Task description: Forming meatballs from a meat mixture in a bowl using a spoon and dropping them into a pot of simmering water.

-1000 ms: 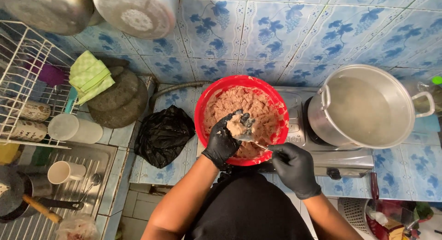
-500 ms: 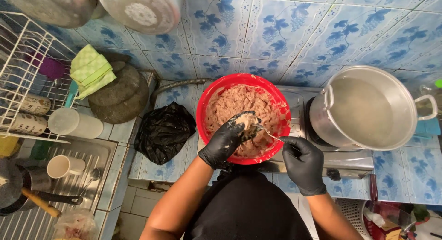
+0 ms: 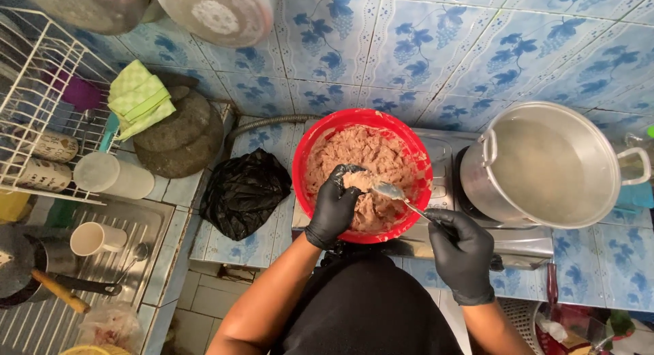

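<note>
Lower centre of frame: right hand point(image 3: 462, 254), black glove, grip closed on the handle end of a metal spoon point(image 3: 402, 197); best hold looks like that thin handle, likely slick. Left hand point(image 3: 336, 205), gloved, fingers curled shut round a lump of pinkish paste point(image 3: 368, 161), spoon bowl touching it; paste judged soft, sticky, shapeless, best cupped rather than pinched. It lies in the red bowl point(image 3: 306, 157), centre frame. Left of the bowl on the tiled tabletop: crumpled black plastic bag point(image 3: 242, 191), unlabelled. Right: steel pot point(image 3: 545, 165) of cloudy liquid
</note>
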